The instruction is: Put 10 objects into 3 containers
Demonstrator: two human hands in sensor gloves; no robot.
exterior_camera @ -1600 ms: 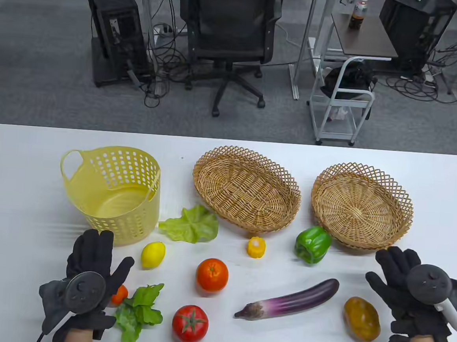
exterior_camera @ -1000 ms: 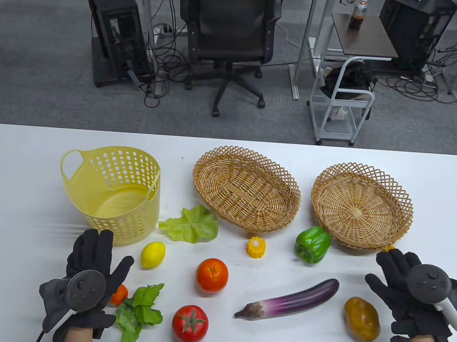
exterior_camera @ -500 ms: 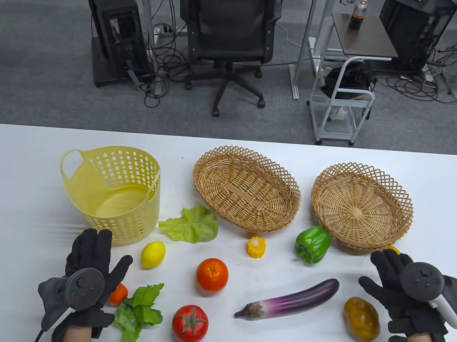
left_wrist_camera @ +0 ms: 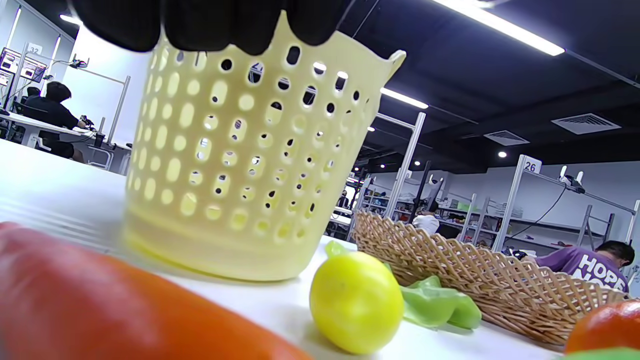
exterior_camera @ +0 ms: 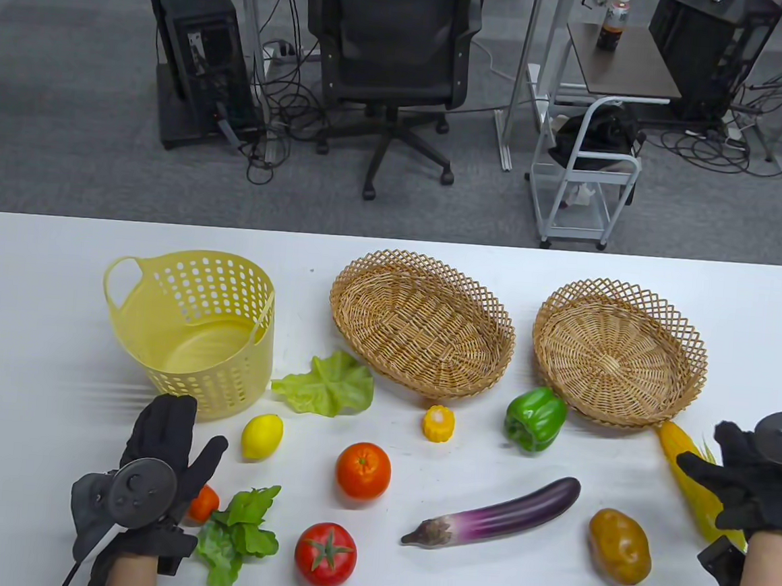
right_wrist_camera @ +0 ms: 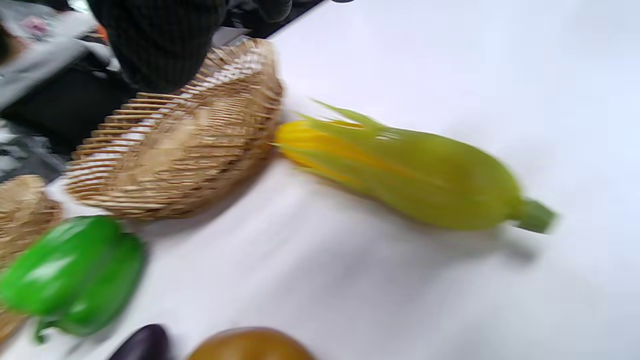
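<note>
Both hands lay low at the near edge of the counter (exterior_camera: 39, 292) in the table view. The left hand (exterior_camera: 147, 470) rested flat, fingers spread, holding nothing, beside a small orange fruit (exterior_camera: 203, 503) and a leafy green sprig (exterior_camera: 237, 531). The right hand (exterior_camera: 751, 487) sat at the right edge, over the husk end of the corn cob (exterior_camera: 685, 468); whether it gripped the cob could not be told. All three containers, the yellow plastic basket (exterior_camera: 192, 331), the oval wicker basket (exterior_camera: 421, 322) and the round wicker basket (exterior_camera: 619, 351), held nothing, so the first pick appeared to be in hand.

Left wrist view: the gloved fingertips (left_wrist_camera: 200, 25) hung apart from the plastic basket, with the lemon (left_wrist_camera: 356, 301) near it.

Right wrist view: blurred; the cob lay on the counter, its tip just beside the round wicker basket rim.

Next move, by judgement: close the right hand around the cob's middle, lift clear of the rim and lower it into the round wicker basket.
</note>
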